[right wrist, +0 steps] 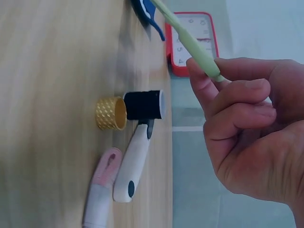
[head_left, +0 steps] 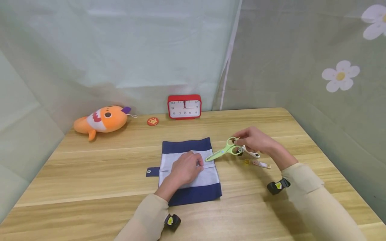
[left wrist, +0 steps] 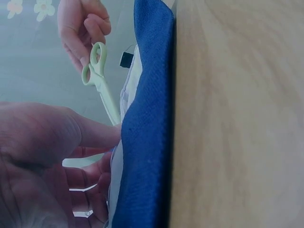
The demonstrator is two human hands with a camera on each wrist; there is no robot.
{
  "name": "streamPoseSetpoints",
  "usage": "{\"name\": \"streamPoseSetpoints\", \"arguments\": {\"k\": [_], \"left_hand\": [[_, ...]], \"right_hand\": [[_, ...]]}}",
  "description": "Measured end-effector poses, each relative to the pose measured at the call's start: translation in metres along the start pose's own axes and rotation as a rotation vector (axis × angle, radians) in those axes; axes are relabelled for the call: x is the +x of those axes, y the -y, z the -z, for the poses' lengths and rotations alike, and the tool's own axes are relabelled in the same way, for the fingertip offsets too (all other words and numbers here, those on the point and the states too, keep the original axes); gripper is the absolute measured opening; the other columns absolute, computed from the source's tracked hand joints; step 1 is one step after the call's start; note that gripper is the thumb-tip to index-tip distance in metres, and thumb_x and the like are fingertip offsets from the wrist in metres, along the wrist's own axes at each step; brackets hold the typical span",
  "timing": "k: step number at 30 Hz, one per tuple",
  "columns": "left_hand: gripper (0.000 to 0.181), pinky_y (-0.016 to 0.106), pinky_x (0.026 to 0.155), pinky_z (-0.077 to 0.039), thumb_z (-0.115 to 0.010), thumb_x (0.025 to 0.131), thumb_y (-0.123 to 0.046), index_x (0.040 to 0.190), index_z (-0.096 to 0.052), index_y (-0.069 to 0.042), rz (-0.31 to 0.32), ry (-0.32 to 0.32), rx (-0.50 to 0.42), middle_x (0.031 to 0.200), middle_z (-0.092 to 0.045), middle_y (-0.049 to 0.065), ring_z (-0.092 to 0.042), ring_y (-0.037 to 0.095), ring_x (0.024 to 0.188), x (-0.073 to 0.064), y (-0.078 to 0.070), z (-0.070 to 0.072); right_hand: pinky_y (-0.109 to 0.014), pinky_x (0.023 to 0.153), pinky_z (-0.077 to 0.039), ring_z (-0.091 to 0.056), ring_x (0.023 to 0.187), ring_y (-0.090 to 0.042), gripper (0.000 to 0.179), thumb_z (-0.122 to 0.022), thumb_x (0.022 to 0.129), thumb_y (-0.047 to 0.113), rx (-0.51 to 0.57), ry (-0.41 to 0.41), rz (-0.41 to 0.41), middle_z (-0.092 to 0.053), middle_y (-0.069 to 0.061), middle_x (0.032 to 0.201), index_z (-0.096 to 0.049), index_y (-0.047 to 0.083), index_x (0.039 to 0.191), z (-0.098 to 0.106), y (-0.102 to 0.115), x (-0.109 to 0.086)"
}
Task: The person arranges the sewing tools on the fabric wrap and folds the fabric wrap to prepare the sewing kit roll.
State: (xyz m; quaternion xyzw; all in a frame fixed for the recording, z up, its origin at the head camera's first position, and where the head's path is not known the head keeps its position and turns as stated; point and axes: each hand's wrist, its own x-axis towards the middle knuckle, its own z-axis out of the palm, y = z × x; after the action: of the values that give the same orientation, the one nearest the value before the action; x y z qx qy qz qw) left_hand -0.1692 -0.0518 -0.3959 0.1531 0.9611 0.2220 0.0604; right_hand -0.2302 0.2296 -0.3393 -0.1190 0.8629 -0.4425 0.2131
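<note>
A cloth pouch [head_left: 196,195] lies unfolded on the table, navy at both ends with a pale lining and a snap strap to the left. My left hand [head_left: 185,167] is over its middle; the thumb and bent fingers meet at the pale lining [left wrist: 135,76], their tips partly hidden. Light green scissors [head_left: 219,154] slant over the pouch's right edge, blades pointing at the left hand. With thumb and fingers, my right hand [head_left: 254,140] pinches them by the handle loops. Below that hand are a black thread spool [right wrist: 142,105] and a gold thimble [right wrist: 108,114].
A white tool with a dark dot [right wrist: 130,168] and a pink-and-white piece [right wrist: 99,190] lie by the spool. Farther back stand a red clock [head_left: 184,107], a round red badge [head_left: 152,121] and an orange plush toy [head_left: 113,119]. Curtains [head_left: 120,50] close off the table's back.
</note>
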Motion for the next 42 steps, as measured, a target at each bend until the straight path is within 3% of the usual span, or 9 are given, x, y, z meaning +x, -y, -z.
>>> {"name": "streamPoseSetpoints", "arguments": {"k": [4, 11, 16, 23, 28, 42], "left_hand": [[0.007, 0.036, 0.068, -0.05, -0.079, 0.094, -0.018, 0.093, -0.072, -0.018, 0.001, -0.001, 0.001, 0.093, -0.061, 0.0, -0.056, 0.017, 0.085, 0.0, 0.0, 0.0], [0.006, 0.034, 0.067, -0.049, -0.078, 0.095, -0.018, 0.094, -0.073, -0.018, 0.009, 0.011, -0.01, 0.092, -0.061, 0.0, -0.055, 0.016, 0.085, 0.0, -0.002, 0.001], [0.006, 0.033, 0.066, -0.048, -0.078, 0.096, -0.019, 0.094, -0.073, -0.018, 0.017, 0.018, -0.014, 0.092, -0.061, 0.0, -0.054, 0.016, 0.083, 0.001, -0.004, 0.001], [0.006, 0.032, 0.065, -0.047, -0.077, 0.096, -0.02, 0.094, -0.073, -0.018, 0.019, 0.022, -0.014, 0.092, -0.06, -0.001, -0.054, 0.016, 0.083, 0.001, -0.002, 0.001], [0.005, 0.032, 0.065, -0.047, -0.077, 0.096, -0.019, 0.094, -0.073, -0.018, 0.014, 0.019, -0.02, 0.091, -0.06, -0.001, -0.054, 0.016, 0.083, 0.0, -0.001, 0.0], [0.005, 0.033, 0.066, -0.048, -0.077, 0.096, -0.019, 0.093, -0.073, -0.018, 0.016, 0.018, -0.022, 0.092, -0.06, 0.0, -0.054, 0.016, 0.084, 0.0, -0.002, 0.001]], "right_hand": [[-0.024, 0.048, -0.026, -0.03, 0.05, -0.008, 0.038, -0.06, 0.103, 0.013, -0.037, 0.033, -0.023, -0.053, -0.001, 0.068, -0.065, 0.0, 0.139, 0.004, 0.003, 0.01], [-0.022, 0.049, -0.025, -0.03, 0.051, -0.007, 0.042, -0.061, 0.103, 0.013, -0.036, 0.078, -0.043, -0.069, -0.002, 0.079, -0.063, 0.002, 0.143, 0.006, 0.004, 0.024], [-0.022, 0.05, -0.027, -0.03, 0.052, -0.008, 0.041, -0.065, 0.101, 0.014, -0.029, 0.065, -0.057, -0.061, 0.0, 0.078, -0.066, 0.005, 0.141, 0.005, 0.001, 0.03], [-0.026, 0.061, -0.041, -0.047, 0.068, -0.013, 0.035, -0.068, 0.101, 0.017, 0.003, 0.027, -0.015, -0.07, -0.005, 0.093, -0.067, 0.0, 0.131, 0.002, -0.007, 0.038], [-0.028, 0.065, -0.052, -0.059, 0.072, -0.015, 0.034, -0.065, 0.103, 0.017, 0.061, 0.028, -0.007, -0.074, -0.011, 0.097, -0.064, 0.0, 0.133, -0.001, -0.012, 0.042], [-0.03, 0.063, -0.055, -0.065, 0.068, -0.017, 0.038, -0.059, 0.108, 0.021, 0.118, 0.085, -0.033, -0.071, -0.013, 0.098, -0.056, 0.002, 0.141, -0.002, -0.013, 0.045]]}}
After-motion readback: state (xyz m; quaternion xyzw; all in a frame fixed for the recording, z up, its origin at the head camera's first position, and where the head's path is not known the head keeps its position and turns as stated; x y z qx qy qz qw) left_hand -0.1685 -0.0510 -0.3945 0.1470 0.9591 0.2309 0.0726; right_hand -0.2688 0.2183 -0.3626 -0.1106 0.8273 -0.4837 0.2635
